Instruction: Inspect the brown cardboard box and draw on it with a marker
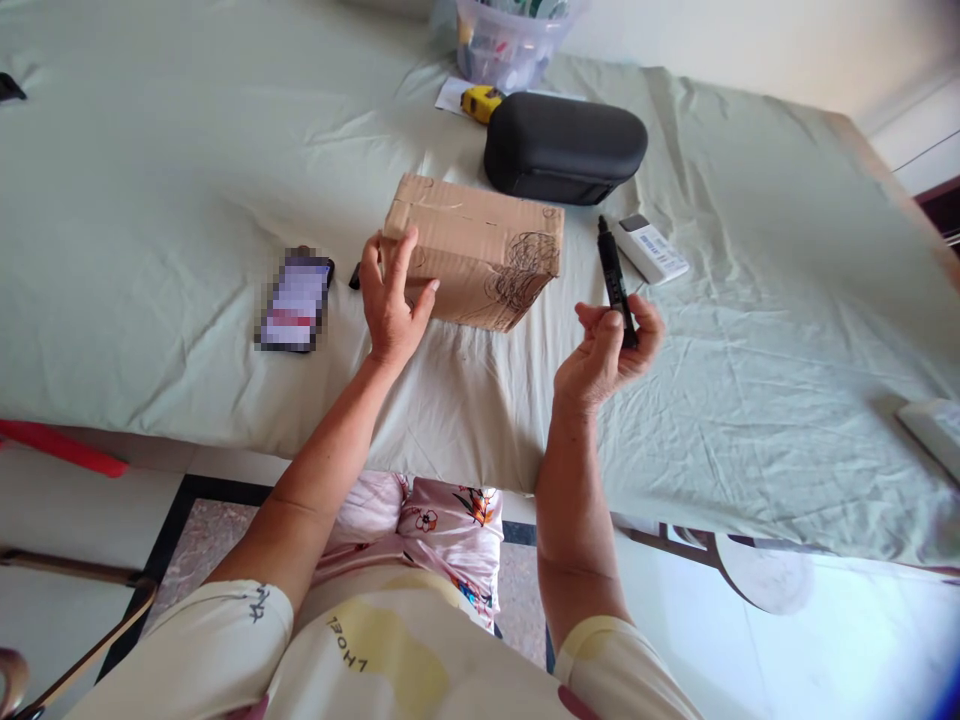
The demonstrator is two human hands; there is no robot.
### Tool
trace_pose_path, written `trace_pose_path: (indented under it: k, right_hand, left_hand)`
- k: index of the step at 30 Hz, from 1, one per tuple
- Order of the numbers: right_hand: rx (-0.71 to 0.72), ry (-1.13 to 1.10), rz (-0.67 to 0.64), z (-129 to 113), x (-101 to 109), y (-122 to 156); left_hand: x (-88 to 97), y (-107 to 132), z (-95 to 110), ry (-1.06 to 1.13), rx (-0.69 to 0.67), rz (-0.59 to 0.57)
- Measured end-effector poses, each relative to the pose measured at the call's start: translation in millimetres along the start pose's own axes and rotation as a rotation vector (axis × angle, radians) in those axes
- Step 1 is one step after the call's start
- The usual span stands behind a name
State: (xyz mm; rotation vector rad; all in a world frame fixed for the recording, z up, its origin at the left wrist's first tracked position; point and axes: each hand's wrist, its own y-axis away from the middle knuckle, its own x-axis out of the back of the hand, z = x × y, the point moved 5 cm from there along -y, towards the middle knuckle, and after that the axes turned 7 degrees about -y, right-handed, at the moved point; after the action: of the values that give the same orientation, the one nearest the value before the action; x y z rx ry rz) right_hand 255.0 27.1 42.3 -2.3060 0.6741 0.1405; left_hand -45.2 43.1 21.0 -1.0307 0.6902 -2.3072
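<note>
A brown cardboard box [480, 250] with black scribbles on its near right corner lies on a pale green sheet [187, 200]. My left hand [390, 300] rests against the box's left end, fingers spread and holding nothing. My right hand [611, 350] is raised to the right of the box, closed on a black marker [615, 280] that points up and away from me.
A black oval case [562, 148] lies behind the box, with a yellow tape measure [480, 102] and a clear plastic tub [510, 40] beyond it. A phone [295, 302] lies left of the box. A white labelled device [651, 248] sits by the marker tip.
</note>
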Motion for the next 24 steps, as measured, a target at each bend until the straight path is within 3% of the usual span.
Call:
trace_pose_path:
  k: [3, 8, 11, 15, 19, 24]
  right_hand:
    - [-0.115, -0.177, -0.036, 2.9, -1.1, -0.8]
    - [-0.403, -0.409, 0.029, 14.4, 8.0, -9.1]
    - [-0.426, -0.468, -0.015, 7.7, 4.2, -10.0]
    - [-0.215, -0.429, -0.083, -15.7, -9.5, -3.3]
    - [0.116, -0.152, -0.140, -38.0, -19.4, 9.8]
    - [0.259, 0.016, -0.156, -45.3, -16.0, 22.3]
  left_hand:
    - [-0.3, 0.6, -0.6, -0.003, -0.003, 0.006]
    - [-1.5, 2.5, -0.3, -0.003, 0.003, -0.003]
    - [-1.7, 3.0, -0.5, 0.010, 0.009, -0.008]
    - [-1.9, 2.8, -1.7, 0.027, 0.016, -0.011]
    - [-1.9, 3.2, -1.9, 0.038, 0.012, -0.009]
    - [-1.1, 4.2, -1.4, 0.039, 0.020, -0.016]
